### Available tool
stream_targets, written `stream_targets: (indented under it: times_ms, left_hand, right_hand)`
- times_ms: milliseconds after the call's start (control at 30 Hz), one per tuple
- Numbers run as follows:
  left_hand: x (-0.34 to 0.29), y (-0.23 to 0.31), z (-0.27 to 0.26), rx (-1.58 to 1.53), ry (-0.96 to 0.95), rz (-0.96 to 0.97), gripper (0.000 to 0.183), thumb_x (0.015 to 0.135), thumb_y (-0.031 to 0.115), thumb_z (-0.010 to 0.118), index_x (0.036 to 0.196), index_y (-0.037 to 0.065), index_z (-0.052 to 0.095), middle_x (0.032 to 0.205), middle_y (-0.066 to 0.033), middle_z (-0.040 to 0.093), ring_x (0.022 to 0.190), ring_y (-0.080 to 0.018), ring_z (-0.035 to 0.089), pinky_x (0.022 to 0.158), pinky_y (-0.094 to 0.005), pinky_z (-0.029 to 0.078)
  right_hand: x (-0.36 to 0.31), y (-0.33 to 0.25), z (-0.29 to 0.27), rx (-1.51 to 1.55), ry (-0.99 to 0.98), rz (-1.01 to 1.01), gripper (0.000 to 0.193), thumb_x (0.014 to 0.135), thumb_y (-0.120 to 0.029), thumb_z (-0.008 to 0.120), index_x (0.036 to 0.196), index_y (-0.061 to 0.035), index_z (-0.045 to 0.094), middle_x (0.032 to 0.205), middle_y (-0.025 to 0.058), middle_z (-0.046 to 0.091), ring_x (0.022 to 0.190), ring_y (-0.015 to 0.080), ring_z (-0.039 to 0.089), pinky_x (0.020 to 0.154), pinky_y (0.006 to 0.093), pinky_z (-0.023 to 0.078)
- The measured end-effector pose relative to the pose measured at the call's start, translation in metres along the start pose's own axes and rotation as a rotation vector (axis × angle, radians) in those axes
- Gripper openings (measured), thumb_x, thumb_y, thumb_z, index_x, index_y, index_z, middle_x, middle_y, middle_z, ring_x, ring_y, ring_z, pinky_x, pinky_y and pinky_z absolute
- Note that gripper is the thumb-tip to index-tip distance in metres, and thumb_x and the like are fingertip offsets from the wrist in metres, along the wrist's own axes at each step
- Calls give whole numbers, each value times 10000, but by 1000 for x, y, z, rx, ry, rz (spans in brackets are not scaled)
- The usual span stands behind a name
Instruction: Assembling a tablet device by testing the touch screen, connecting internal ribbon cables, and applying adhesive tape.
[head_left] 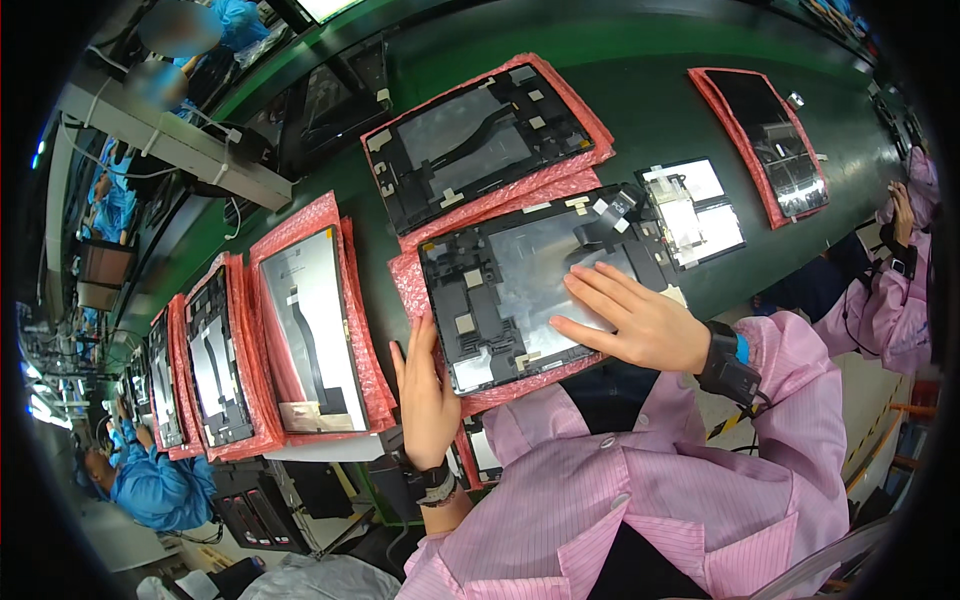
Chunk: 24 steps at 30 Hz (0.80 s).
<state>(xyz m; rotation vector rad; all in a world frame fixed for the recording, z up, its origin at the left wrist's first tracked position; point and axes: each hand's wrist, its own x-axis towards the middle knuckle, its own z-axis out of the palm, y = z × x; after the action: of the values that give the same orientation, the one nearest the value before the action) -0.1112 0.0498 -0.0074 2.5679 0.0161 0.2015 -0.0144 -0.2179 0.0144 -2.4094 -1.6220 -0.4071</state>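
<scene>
In front of me lies a tablet-sized device panel [520, 270], its inner side up, with a silvery middle, black frame parts and a dark flex cable near its far right. It rests on pink bubble wrap [408, 285]. My right hand [640, 325] lies on the silvery middle, fingers stretched out and held nearly together. My left hand [430, 410] stands at the panel's near left corner, fingers straight along its edge and the wrap. Neither hand grips anything that I can see. Touching the panel's right side is a shiny battery-like plate [695, 210] with white and silver parts.
Beyond sits another opened panel [480, 135] on pink wrap. More wrapped panels [310, 330] stand in a row at left. A dark screen [765, 140] on pink wrap lies at far right on the green bench [650, 100]. Another person's hand [900, 212] shows at the right.
</scene>
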Motion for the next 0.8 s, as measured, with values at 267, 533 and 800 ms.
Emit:
stream_targets:
  times_ms: [267,533,800]
  left_hand:
    - [11,-4,-5,-584,95,-156,391,875,-46,339,1265,-33,366,1363,-188,346,1270,-280,355,1083,-388,188]
    - [50,53,-37,-172,135,32,386,892,118,464,1247,-22,409,1317,-200,387,1235,-309,380,1027,-366,267]
    - [144,75,4,-451,-345,279,348,829,202,615,1079,-23,524,1061,-110,579,1021,-193,543,886,-304,404]
  right_hand:
    - [8,-5,16,-23,-11,-134,458,773,-167,504,1225,-97,480,1205,176,505,1153,274,475,1003,416,355]
    - [18,8,-8,224,-111,-139,518,720,-105,580,1225,-69,471,1229,177,486,1173,290,457,1010,405,350]
    - [7,2,-23,594,112,97,238,710,-47,613,943,-6,596,902,112,574,784,266,558,685,340,456]
